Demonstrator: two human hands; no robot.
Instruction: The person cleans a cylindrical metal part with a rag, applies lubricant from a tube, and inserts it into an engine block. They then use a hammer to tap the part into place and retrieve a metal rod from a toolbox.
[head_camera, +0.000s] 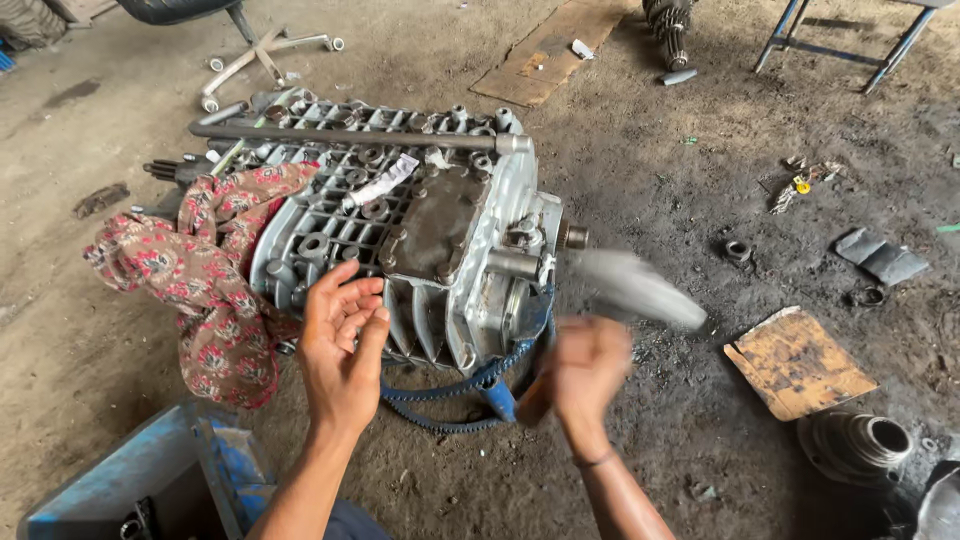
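A large grey ribbed metal gearbox housing (400, 230) lies on the dirt floor. My left hand (340, 340) hovers open in front of its near side, palm up, fingers spread, holding nothing. To the right of the housing, my right hand (585, 375) is motion-blurred and gripping a hammer (635, 285), whose grey head is smeared beside the housing's right end. A long steel rod (350, 135) rests across the top of the housing. A red flowered cloth (200, 270) is draped over its left side.
A blue toothed belt (460, 390) curls under the housing. A blue metal box (130, 480) sits at lower left. Wood boards (795, 360), a round metal flange (860, 445), small rings and a gear shaft (670, 30) lie around the floor. A chair base (265, 55) stands at the back.
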